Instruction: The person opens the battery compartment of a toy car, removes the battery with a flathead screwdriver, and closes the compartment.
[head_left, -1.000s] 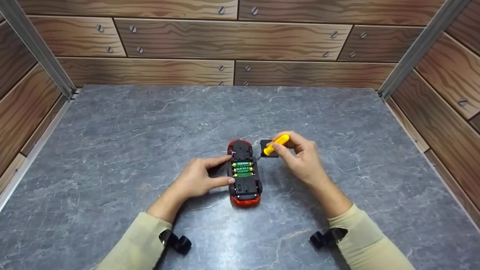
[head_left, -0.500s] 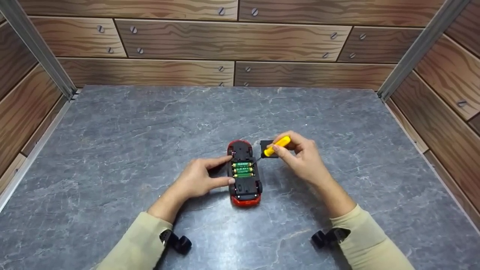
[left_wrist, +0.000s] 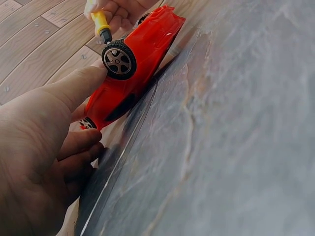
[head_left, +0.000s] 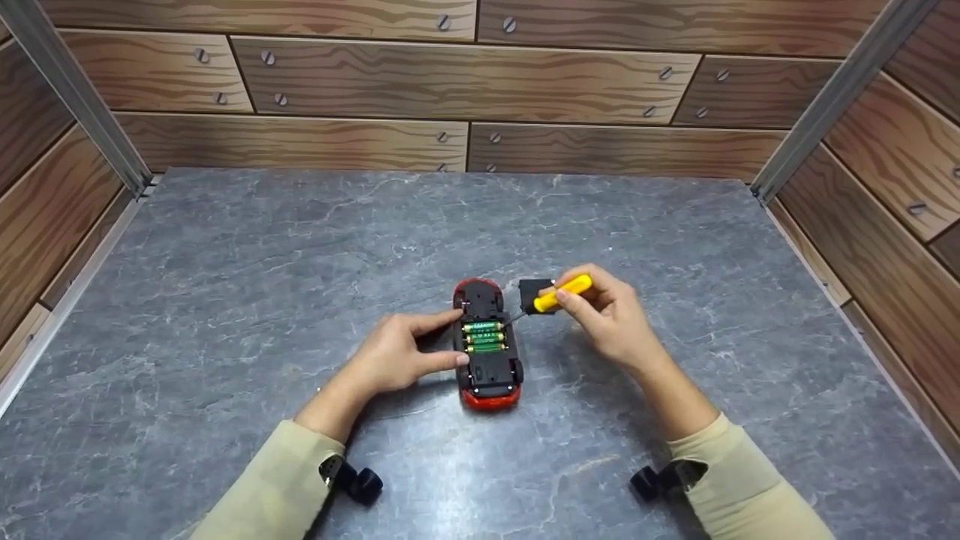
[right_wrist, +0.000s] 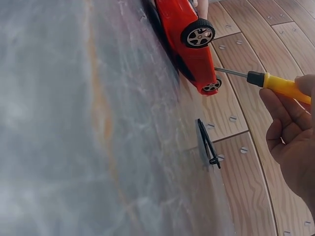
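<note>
A red toy car (head_left: 492, 373) lies upside down on the grey marbled table, its black underside facing up. Green batteries (head_left: 484, 337), three in a row, sit in its uncovered compartment. My left hand (head_left: 397, 352) steadies the car's left side, thumb and fingers spread along it near the wheels. Between the thumb and fingers of my right hand (head_left: 615, 322) is a yellow-handled screwdriver (head_left: 564, 293). Its shaft slants down to the compartment's right edge by the far battery; the exact tip contact is too small to tell. In the right wrist view the screwdriver (right_wrist: 283, 86) reaches behind the car's red side.
A black square battery cover (head_left: 530, 289) lies on the table right of the car, partly behind the screwdriver. Wood-patterned walls (head_left: 465, 79) and metal corner posts (head_left: 810, 105) surround the table (head_left: 300, 240). A small camera is strapped at each sleeve.
My right hand has shifted slightly to the right, and the screwdriver handle leans lower. The left hand, the car and its batteries stay in place.
</note>
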Demonstrator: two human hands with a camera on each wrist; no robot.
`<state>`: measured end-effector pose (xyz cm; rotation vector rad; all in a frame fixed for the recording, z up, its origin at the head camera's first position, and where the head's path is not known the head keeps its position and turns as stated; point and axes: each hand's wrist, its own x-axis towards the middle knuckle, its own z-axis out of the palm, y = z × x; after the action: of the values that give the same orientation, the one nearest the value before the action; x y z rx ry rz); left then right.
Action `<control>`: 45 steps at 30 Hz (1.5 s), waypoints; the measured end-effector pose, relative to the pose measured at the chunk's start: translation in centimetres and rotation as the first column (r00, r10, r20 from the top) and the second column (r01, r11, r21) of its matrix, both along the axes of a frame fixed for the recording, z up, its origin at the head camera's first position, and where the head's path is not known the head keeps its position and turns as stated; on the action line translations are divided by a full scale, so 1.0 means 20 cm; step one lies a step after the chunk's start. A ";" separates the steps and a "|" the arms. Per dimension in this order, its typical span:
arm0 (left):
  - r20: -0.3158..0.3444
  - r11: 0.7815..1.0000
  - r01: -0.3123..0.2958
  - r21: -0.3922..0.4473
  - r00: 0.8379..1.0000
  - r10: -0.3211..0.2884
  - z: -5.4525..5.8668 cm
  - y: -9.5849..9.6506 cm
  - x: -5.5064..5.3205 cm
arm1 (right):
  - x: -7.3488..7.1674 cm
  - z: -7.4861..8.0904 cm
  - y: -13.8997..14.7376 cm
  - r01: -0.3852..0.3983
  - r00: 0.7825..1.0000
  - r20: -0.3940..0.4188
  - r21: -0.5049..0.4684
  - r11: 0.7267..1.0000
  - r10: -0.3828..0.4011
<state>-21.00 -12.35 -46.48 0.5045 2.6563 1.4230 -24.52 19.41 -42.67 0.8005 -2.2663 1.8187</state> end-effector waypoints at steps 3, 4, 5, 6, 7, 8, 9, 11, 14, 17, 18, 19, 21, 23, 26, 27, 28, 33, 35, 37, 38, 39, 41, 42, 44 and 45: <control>0.009 1.000 -0.006 0.001 1.000 0.006 0.00 0.00 0.00 | -0.01 -0.02 0.01 -0.004 1.000 0.015 -0.033 0.999 0.004; 0.010 1.000 -0.007 0.001 1.000 0.007 0.00 0.00 0.00 | -0.01 -0.03 0.01 -0.003 1.000 0.017 -0.042 0.999 0.003; 0.010 1.000 -0.008 0.002 1.000 0.008 0.00 0.00 0.00 | -0.02 -0.03 0.02 -0.004 1.000 0.019 -0.053 0.999 0.005; 0.009 1.000 -0.007 0.002 1.000 0.007 0.00 0.00 0.00 | -0.02 -0.04 0.02 -0.003 1.000 0.022 -0.061 0.998 0.004; 0.007 1.000 -0.006 0.001 1.000 0.006 0.00 0.00 -0.01 | -0.02 -0.04 0.03 0.002 1.000 0.027 -0.069 0.998 0.000; 0.005 1.000 -0.004 0.002 1.000 0.004 0.00 0.00 -0.01 | -0.02 -0.05 0.03 0.009 0.999 0.033 -0.073 0.997 -0.007; 0.003 1.000 -0.002 0.002 1.000 0.002 0.00 0.00 -0.01 | -0.02 -0.05 0.03 0.015 0.999 0.039 -0.075 0.997 -0.012; -0.004 1.000 0.003 0.005 1.000 -0.003 0.00 0.00 0.00 | -0.02 -0.06 0.04 0.029 0.998 0.049 -0.077 0.997 -0.025; -0.017 1.000 0.003 0.011 1.000 -0.003 0.00 0.00 0.00 | -0.02 -0.06 0.04 0.028 0.997 0.069 -0.088 0.996 -0.022; -0.025 1.000 -0.001 0.021 1.000 0.002 0.00 -0.01 0.00 | -0.03 -0.06 0.03 0.008 0.996 0.085 -0.105 0.994 0.001; -0.025 1.000 -0.004 0.022 1.000 0.004 0.00 -0.01 0.01 | -0.03 -0.05 0.03 0.001 0.996 0.088 -0.112 0.994 0.009; -0.024 1.000 -0.005 0.025 1.000 0.006 0.00 -0.01 0.01 | -0.03 -0.05 0.02 -0.006 0.996 0.090 -0.117 0.993 0.016; -0.019 1.000 -0.006 0.030 1.000 0.007 -0.01 -0.01 0.01 | -0.04 -0.06 0.02 -0.012 0.996 0.088 -0.125 0.992 0.024; -0.017 1.000 -0.006 0.031 1.000 0.006 -0.01 -0.01 0.01 | -0.04 -0.06 0.02 -0.019 0.996 0.083 -0.136 0.991 0.031; -0.019 1.000 -0.005 0.028 1.000 0.006 -0.01 -0.01 0.01 | -0.04 -0.07 0.03 -0.025 0.997 0.075 -0.144 0.989 0.036; -0.021 1.000 -0.004 0.028 1.000 0.005 -0.01 -0.01 0.01 | -0.04 -0.07 0.03 -0.022 0.997 0.074 -0.141 0.990 0.033; -0.023 1.000 -0.004 0.027 1.000 0.004 -0.01 -0.01 0.01 | -0.03 -0.07 0.03 -0.017 0.997 0.074 -0.140 0.990 0.028; -0.025 1.000 0.002 0.029 1.000 -0.001 -0.01 -0.01 0.00 | -0.03 -0.07 0.03 0.037 0.996 0.086 -0.107 0.994 -0.028; -0.020 1.000 0.001 0.028 1.000 -0.001 -0.01 -0.01 0.00 | -0.03 -0.07 0.03 0.050 0.994 0.098 -0.102 0.994 -0.040; -0.013 1.000 0.000 0.027 1.000 0.000 -0.01 -0.01 0.00 | -0.04 -0.08 0.03 0.061 0.992 0.112 -0.096 0.994 -0.050; -0.009 1.000 0.000 0.028 1.000 0.000 -0.01 -0.01 0.00 | -0.04 -0.08 0.03 0.065 0.991 0.119 -0.095 0.993 -0.054; -0.007 1.000 -0.001 0.027 1.000 0.001 -0.01 -0.01 0.00 | -0.03 -0.08 0.03 0.070 0.990 0.125 -0.092 0.993 -0.059; -0.003 1.000 0.000 0.030 1.000 0.000 -0.01 -0.01 0.00 | -0.04 -0.08 0.04 0.082 0.988 0.137 -0.089 0.993 -0.069; -0.003 1.000 0.000 0.031 1.000 0.000 -0.01 -0.01 0.00 | -0.04 -0.08 0.04 0.085 0.987 0.142 -0.087 0.993 -0.072; -0.003 0.999 0.003 0.039 1.000 -0.003 -0.01 -0.01 0.00 | -0.04 -0.08 0.04 0.089 0.985 0.159 -0.088 0.992 -0.074; -0.005 0.999 0.005 0.043 1.000 -0.005 -0.01 -0.01 0.00 | -0.04 -0.08 0.04 0.089 0.983 0.168 -0.089 0.992 -0.074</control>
<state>-21.05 -12.52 -46.78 0.5184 2.6312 1.4826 -25.37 20.15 -44.28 0.5529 -2.2489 2.0056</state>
